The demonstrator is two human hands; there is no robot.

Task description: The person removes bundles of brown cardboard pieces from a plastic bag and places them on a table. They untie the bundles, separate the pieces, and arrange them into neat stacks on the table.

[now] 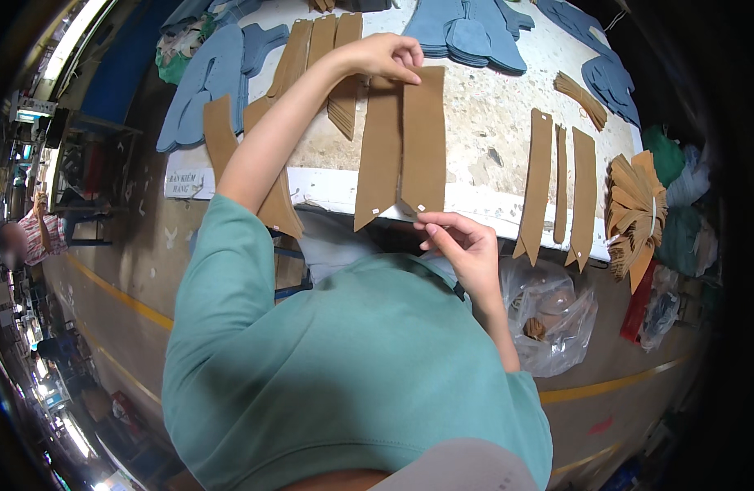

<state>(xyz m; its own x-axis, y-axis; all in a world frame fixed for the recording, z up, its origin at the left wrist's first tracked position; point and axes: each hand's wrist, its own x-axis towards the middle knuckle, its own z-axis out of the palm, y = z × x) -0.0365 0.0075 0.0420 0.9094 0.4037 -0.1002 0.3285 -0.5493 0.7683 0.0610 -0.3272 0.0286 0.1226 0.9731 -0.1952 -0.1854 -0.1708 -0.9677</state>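
Note:
A wide brown leather-like strip lies lengthwise before me on the table, its slanted near end at the front edge. My left hand reaches to its far end, fingers curled with the fingertips closed on the top edge. Thumb and forefinger of my right hand pinch its near corner, beside a small white sticker. Just to the left, a second brown strip lies alongside, its pointed end hanging over the edge. My left forearm passes over more curved brown strips and hides part of them.
Blue cut pieces are stacked at the far left, with another blue stack at the back. On the right of the white table lie narrow brown strips and a fanned, tied bundle. A clear plastic bag hangs below the edge.

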